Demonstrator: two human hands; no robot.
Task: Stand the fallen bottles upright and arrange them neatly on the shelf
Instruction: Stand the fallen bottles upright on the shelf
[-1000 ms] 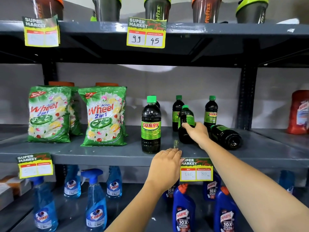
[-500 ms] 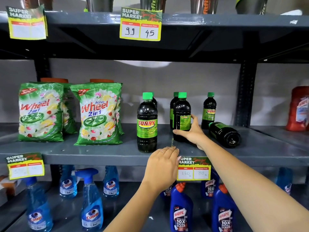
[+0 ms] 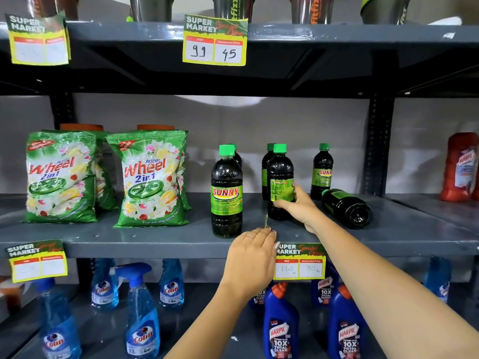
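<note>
Dark Sunny bottles with green caps stand on the grey middle shelf. My right hand grips the lower body of one upright bottle, its label turned sideways. To its left a front bottle stands upright with its label facing me. Two more upright bottles stand behind and one at the back right. One bottle lies on its side to the right, its base toward me. My left hand rests flat on the shelf's front edge, holding nothing.
Green Wheel detergent bags stand at the shelf's left. A red Harpic bottle is at the far right. Colin spray bottles and blue Harpic bottles fill the lower shelf. Price tags hang on shelf edges. A dark upright post rises behind.
My right hand has tipped the held bottle from a lean to upright and set it on the shelf beside the front bottle. My left hand stayed on the shelf edge.
</note>
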